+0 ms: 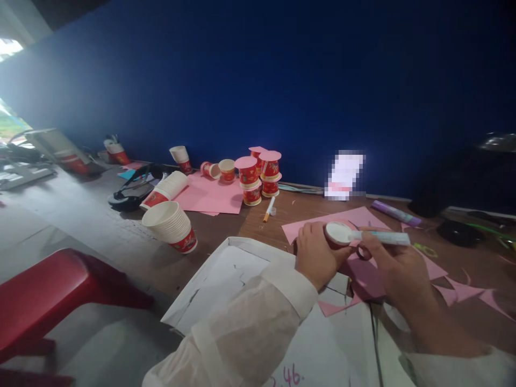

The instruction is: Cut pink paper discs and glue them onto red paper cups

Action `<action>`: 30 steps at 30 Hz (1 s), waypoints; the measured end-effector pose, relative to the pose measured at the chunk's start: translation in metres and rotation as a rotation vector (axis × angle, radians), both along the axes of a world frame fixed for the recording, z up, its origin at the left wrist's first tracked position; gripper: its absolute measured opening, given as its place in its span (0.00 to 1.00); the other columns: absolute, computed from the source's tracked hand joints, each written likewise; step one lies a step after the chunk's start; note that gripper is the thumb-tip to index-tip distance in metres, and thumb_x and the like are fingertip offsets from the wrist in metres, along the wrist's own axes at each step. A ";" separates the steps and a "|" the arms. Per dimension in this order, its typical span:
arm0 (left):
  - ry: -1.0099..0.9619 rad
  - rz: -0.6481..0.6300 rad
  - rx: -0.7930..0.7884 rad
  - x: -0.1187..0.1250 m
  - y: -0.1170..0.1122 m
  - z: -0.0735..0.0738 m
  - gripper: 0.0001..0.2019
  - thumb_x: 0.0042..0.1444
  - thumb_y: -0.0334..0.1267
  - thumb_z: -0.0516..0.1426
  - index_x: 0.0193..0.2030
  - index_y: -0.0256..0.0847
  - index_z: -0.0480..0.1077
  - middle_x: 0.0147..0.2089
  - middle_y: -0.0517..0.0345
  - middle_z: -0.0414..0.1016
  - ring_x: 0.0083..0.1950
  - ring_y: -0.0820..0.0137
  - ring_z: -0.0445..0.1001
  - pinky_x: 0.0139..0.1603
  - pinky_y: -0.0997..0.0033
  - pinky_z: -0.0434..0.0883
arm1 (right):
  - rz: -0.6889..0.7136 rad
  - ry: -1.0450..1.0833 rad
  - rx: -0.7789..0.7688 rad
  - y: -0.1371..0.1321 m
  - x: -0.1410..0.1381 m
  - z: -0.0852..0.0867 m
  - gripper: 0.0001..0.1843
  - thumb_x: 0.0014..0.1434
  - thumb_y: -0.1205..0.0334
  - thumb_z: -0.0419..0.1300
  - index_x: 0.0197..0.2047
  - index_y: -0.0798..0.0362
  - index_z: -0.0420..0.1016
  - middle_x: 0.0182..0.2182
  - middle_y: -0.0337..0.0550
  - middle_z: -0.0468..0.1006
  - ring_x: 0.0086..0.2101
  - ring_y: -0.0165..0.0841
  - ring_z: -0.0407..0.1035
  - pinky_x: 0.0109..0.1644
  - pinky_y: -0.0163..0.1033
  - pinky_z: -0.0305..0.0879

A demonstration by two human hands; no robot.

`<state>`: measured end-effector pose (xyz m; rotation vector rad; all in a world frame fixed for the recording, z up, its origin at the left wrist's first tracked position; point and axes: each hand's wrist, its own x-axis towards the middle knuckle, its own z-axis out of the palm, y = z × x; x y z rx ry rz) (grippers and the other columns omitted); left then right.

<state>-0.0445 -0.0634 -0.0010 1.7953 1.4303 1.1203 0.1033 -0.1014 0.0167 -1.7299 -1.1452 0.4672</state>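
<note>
My left hand [316, 255] is wrapped around a paper cup [338, 234], whose pale round end faces up toward me. My right hand [397, 263] grips a slim light-blue and white glue stick [387, 237], its tip at the edge of that pale end. Beneath both hands lies pink paper [365, 277] with cut edges. A dark ring-shaped piece [363, 251] shows between the hands, partly hidden by my right fingers. The cup's side is mostly covered by my left hand.
Red cups with pink paper discs [246, 171] stand stacked near the blue partition [258, 80]. Nested paper cups [171, 226] lie left, by pink sheets [213, 196]. A white cardboard box [229, 269] sits under my left forearm. A purple tube [396, 213] and red stool [52, 295] flank the workspace.
</note>
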 end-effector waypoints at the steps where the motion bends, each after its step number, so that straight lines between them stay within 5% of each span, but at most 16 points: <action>1: 0.003 0.003 -0.001 0.000 0.000 0.000 0.26 0.49 0.53 0.73 0.48 0.44 0.71 0.51 0.49 0.75 0.57 0.53 0.72 0.57 0.54 0.70 | 0.003 -0.005 0.007 0.000 0.000 -0.001 0.29 0.54 0.31 0.63 0.41 0.50 0.83 0.30 0.44 0.82 0.35 0.43 0.76 0.42 0.47 0.69; 18: 0.030 0.018 -0.034 0.001 0.003 0.000 0.27 0.48 0.53 0.73 0.48 0.43 0.69 0.53 0.47 0.75 0.58 0.53 0.72 0.58 0.53 0.70 | 0.010 0.084 0.181 -0.001 -0.007 -0.005 0.19 0.54 0.42 0.67 0.39 0.49 0.81 0.30 0.42 0.81 0.32 0.39 0.74 0.41 0.45 0.72; 25: 0.007 0.005 -0.042 -0.001 0.001 0.003 0.27 0.49 0.55 0.72 0.48 0.44 0.69 0.54 0.48 0.75 0.59 0.53 0.72 0.59 0.54 0.69 | -0.059 0.018 0.080 0.005 0.000 -0.014 0.17 0.55 0.42 0.65 0.40 0.45 0.81 0.35 0.43 0.83 0.36 0.43 0.77 0.47 0.50 0.71; 30: 0.020 0.008 -0.031 0.000 0.001 0.002 0.27 0.48 0.53 0.73 0.48 0.44 0.71 0.53 0.48 0.75 0.58 0.53 0.72 0.59 0.54 0.70 | 0.008 0.153 0.197 0.002 -0.005 -0.013 0.20 0.57 0.40 0.67 0.45 0.46 0.81 0.31 0.41 0.80 0.33 0.40 0.74 0.42 0.47 0.71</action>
